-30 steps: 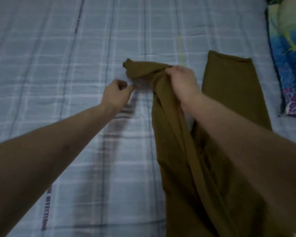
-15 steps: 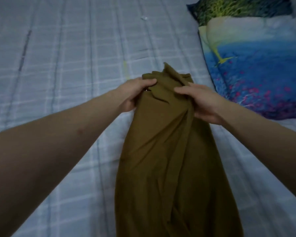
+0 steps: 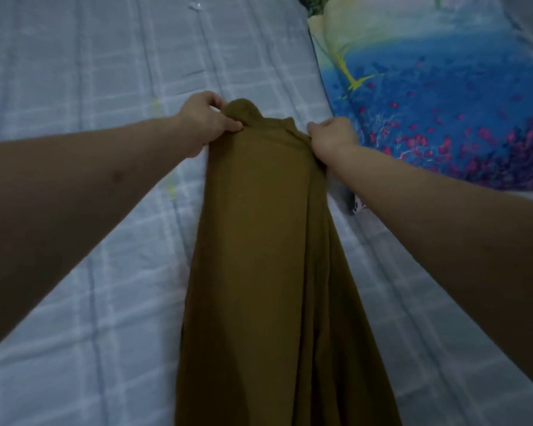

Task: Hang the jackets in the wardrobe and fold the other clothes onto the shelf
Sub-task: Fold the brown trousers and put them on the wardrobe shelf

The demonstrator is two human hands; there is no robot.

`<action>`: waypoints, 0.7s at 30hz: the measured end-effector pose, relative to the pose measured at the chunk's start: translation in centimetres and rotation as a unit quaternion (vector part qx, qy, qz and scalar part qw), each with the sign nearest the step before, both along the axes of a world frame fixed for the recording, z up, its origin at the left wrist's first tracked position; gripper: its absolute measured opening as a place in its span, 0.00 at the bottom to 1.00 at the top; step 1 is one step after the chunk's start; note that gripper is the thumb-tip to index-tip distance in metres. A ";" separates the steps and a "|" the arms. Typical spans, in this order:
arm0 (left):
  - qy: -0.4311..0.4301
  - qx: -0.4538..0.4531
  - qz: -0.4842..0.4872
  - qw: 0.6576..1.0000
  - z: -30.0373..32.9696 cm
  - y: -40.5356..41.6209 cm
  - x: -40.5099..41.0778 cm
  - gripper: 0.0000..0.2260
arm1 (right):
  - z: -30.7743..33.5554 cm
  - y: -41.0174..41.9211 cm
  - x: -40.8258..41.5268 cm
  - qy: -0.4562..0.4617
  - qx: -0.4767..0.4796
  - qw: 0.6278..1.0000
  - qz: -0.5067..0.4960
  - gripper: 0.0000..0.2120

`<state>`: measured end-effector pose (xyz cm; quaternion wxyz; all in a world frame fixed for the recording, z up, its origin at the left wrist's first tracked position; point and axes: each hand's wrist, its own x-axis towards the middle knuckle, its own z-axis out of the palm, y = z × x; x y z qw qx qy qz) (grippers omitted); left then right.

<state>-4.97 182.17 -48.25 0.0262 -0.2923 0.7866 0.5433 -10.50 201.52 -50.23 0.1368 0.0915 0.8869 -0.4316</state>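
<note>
Both hands now pinch the far edge of the brown garment [image 3: 259, 241], the left hand [image 3: 208, 119] and right hand [image 3: 333, 136] farther apart than before, stretching it flat over the bed [image 3: 74, 87] for folding.

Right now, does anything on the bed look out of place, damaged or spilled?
Nothing stands out. The left hand and right hand grip the far end of the brown garment, which lies bunched lengthwise on the checked sheet. The printed pillow lies beside it.
</note>
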 end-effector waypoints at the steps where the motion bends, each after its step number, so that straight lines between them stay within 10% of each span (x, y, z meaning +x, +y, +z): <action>1: -0.001 -0.035 0.005 0.999 -0.8 -0.2 -0.3 0.13 | -0.5 0.0 0.4 0.002 0.010 1.000 0.018 0.15; 9: 0.062 -0.200 0.063 0.976 -4.8 -0.4 2.7 0.20 | -1.0 2.6 4.6 0.033 -0.033 0.990 0.135 0.30; 14: 0.172 -0.335 -0.192 0.906 -4.5 4.1 14.8 0.19 | 1.7 7.4 15.3 0.145 0.104 0.960 0.218 0.14; 21: 0.097 -0.363 -0.373 0.848 -3.9 9.9 30.1 0.21 | 1.6 12.1 27.0 -0.048 0.234 0.922 0.306 0.17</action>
